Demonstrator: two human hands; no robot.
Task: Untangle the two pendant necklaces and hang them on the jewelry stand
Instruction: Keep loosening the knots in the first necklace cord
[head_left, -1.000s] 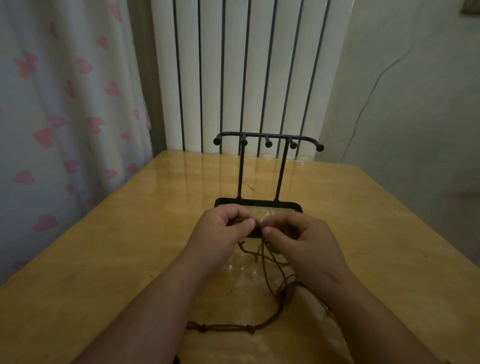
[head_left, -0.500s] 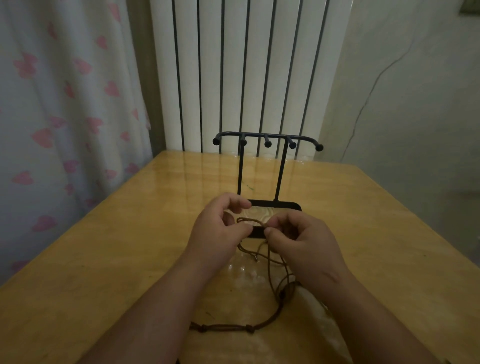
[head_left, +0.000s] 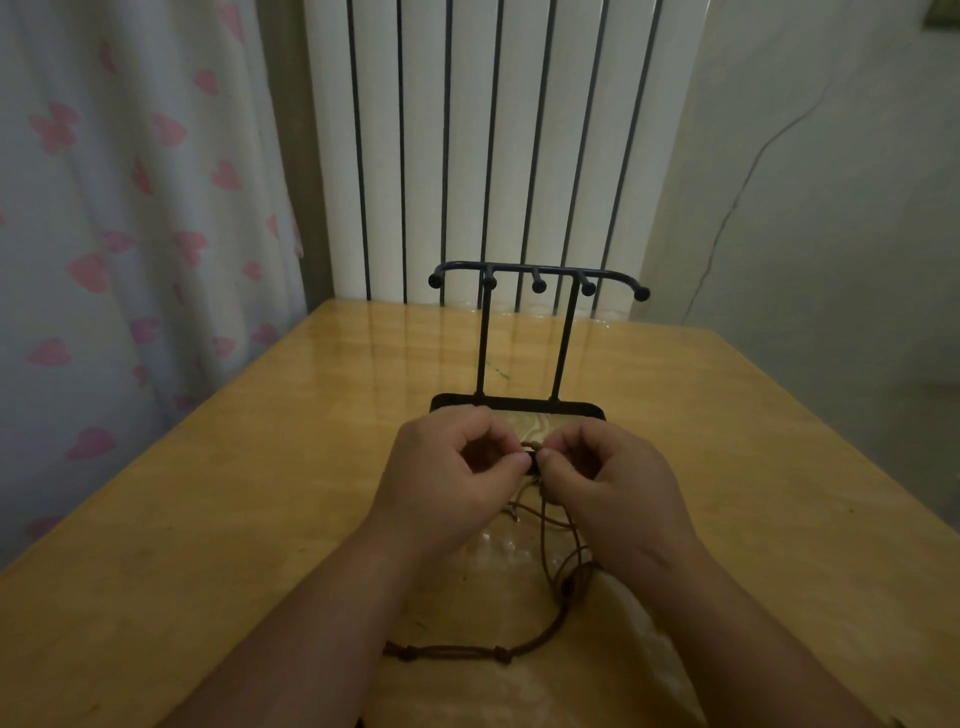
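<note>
The table (head_left: 218, 509) runs wide to its left edge by the curtain (head_left: 130, 234), and at the foot of the jewelry stand (head_left: 481, 343) my left hand (head_left: 441, 483) and right hand (head_left: 618, 488) pinch the tangled necklaces (head_left: 544, 535) between curled fingertips — they trail back toward me, long axis near-to-far.

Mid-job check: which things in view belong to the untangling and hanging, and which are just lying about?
Job: tangled brown cord necklaces, pinched by left hand and right hand; black metal jewelry stand, hooks bare.
Lying about: glossy wooden table; white ribbed radiator; white curtain with pink hearts.
</note>
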